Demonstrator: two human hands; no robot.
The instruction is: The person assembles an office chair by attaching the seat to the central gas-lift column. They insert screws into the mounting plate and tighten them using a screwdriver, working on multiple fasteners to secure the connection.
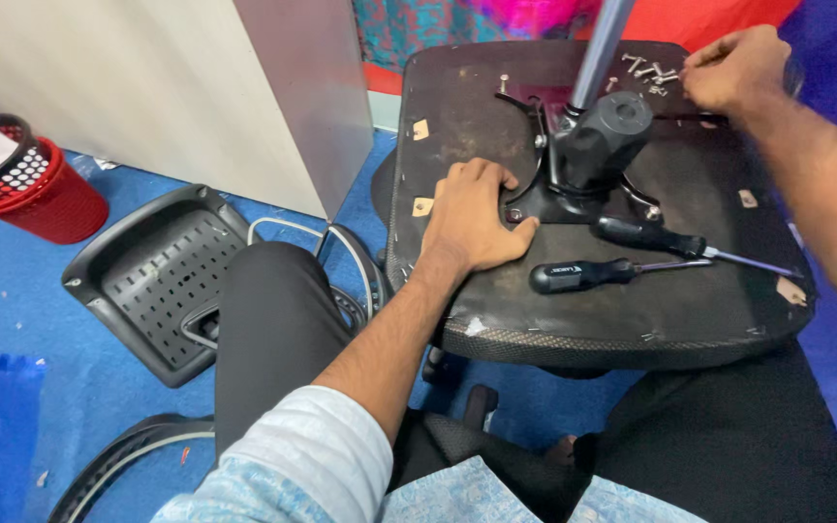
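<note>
An upturned office chair seat (496,320) is shown lying across the person's lap, its dark underside facing up. A black metal mounting plate (573,194) is fixed near the middle of the underside, and from it a black cylinder housing (604,136) rises, continued by a grey gas-lift column (601,39) that leaves the top edge of the view.

The left hand (472,213) is laid palm-down on the seat underside, just beside the left edge of the mounting plate. Its fingers are held together and slightly curled, the thumb stretched toward the plate; nothing is gripped.

The right hand (736,70) is placed at the far right corner of the seat, next to a small heap of loose screws (649,70). Its fingers are bunched together with the tips pointing at the screws; whether a screw is pinched between them cannot be told.

Two black-handled screwdrivers are seen lying on the underside, near the right of the plate: the nearer screwdriver (583,275) and the farther screwdriver (651,235), whose shafts cross toward the right.

On the blue floor (12,310) at left, a black perforated chair backrest (157,276) is seen lying flat, and a red mesh basket (36,184) stands well apart from it, beside a pale partition panel (147,87).
</note>
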